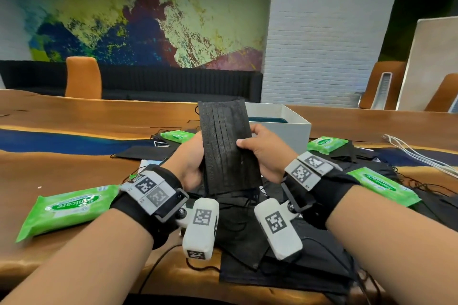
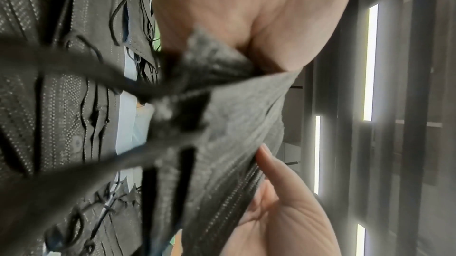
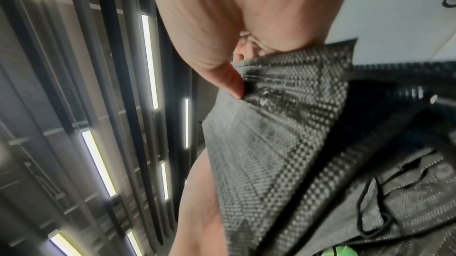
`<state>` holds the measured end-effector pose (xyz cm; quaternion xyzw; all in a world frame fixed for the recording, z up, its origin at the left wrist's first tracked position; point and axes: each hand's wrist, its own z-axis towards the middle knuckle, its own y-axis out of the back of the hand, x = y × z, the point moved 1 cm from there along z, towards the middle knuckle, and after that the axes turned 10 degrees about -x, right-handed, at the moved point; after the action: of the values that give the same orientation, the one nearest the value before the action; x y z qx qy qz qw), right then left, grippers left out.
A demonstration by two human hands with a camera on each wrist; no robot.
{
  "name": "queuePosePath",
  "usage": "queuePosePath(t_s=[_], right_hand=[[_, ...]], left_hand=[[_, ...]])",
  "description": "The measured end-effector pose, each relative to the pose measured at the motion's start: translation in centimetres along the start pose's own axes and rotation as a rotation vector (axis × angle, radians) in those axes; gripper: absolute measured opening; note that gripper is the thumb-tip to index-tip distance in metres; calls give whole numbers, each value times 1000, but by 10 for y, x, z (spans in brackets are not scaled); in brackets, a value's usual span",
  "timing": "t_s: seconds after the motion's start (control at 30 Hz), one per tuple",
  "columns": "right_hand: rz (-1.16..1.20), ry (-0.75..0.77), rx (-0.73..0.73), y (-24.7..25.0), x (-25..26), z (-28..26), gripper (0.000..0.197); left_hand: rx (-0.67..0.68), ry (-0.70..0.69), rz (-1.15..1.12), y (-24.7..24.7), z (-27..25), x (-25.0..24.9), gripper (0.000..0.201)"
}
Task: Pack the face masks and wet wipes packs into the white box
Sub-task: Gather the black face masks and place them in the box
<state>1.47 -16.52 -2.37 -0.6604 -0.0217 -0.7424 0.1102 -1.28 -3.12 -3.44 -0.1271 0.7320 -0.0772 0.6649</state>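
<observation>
Both hands hold up a stack of black face masks [image 1: 228,146] over the middle of the table [image 1: 74,116]. The stack stands tall, with its short edge on top. The left hand [image 1: 190,161] grips its left long edge, with the fingers curled behind it. The right hand [image 1: 262,153] grips its right long edge, with the thumb [image 1: 244,142] pressed on the front. In the left wrist view, the left hand's palm [image 2: 234,12] sits against the mask cloth [image 2: 234,123]. In the right wrist view, the thumb tip [image 3: 233,84] pushes on the mask's edge [image 3: 283,123].

The white box [image 1: 295,129] sits at 12 o'clock, just behind the held stack. Its top is open, and its near right corner faces the hands. The air between the stack's top edge and the box's rim is open.

Under the hands lies a messy pile of loose black masks [image 1: 309,262] that spreads to the table's near edge at 6 o'clock. 4 green wet wipes packs lie around it: 1 at 9 o'clock [image 1: 67,208], 1 at 11 o'clock [image 1: 177,135], 1 at 1 o'clock [image 1: 326,143] just beside the box, and 1 at 3 o'clock [image 1: 381,186]. White cords [image 1: 416,153] lie far out at 2 o'clock. The bare wood on the left side is wide.
</observation>
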Motion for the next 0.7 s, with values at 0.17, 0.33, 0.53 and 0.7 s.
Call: queuePosePath(t_s=[0.17,0.33,0.53,0.7], right_hand=[[-33,2,-54,-8,-9,2,16],[-94,7,-67,-18,-13,3,19],[-250,-3,-63,-15,-17,14,13],[-669,-230,58,-5,-23,34,15]], left_hand=[[-93,-26,-17,16,4,1,66],[-27,-29,25,22,0,-3,68],[-149,-112,99,51,-6,-14,14],[-230,-193,-28,86,-9,-46,21]])
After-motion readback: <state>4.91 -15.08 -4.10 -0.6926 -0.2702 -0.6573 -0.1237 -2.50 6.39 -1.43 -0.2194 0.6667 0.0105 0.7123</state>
